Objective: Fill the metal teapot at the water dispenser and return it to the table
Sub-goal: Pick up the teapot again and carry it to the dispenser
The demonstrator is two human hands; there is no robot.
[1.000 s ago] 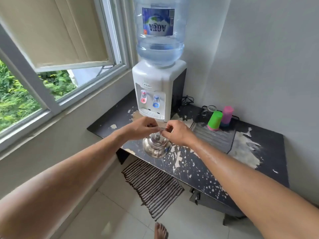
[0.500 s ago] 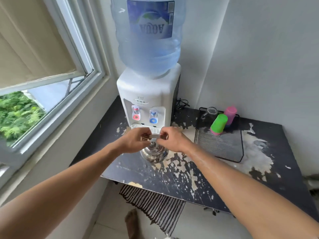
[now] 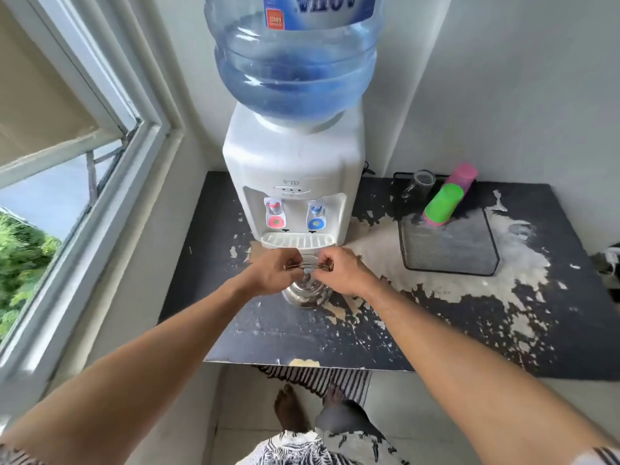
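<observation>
**Both hands on the teapot handle, in front of the dispenser**

The left hand (image 3: 273,271) and the right hand (image 3: 344,271) each have their grip closed on one end of the thin wire handle (image 3: 306,264) of the metal teapot (image 3: 306,293), fingers curled over it, with a short bare stretch of handle between them. The teapot sits below the hands, low over the black worktop (image 3: 302,337); whether its base touches the surface cannot be told. It lies just in front of the white drip tray (image 3: 297,239) of the water dispenser (image 3: 292,162), nearer the blue tap (image 3: 316,218) than the red tap (image 3: 275,216).

The big blue water bottle (image 3: 295,62) stands on top of the dispenser. To the left, the worktop's edge runs close along the wall under the window frame (image 3: 110,156), leaving a narrow strip beside the dispenser. To the right there is open, peeling worktop, then a black mesh tray (image 3: 449,253) well apart from the teapot, carrying a green cup (image 3: 443,204), a pink cup (image 3: 464,174) and a clear glass (image 3: 423,182) at its far end. The near edge of the worktop lies between the teapot and the person's 2 bare feet, which stand by a striped mat (image 3: 318,380) on the floor.
</observation>
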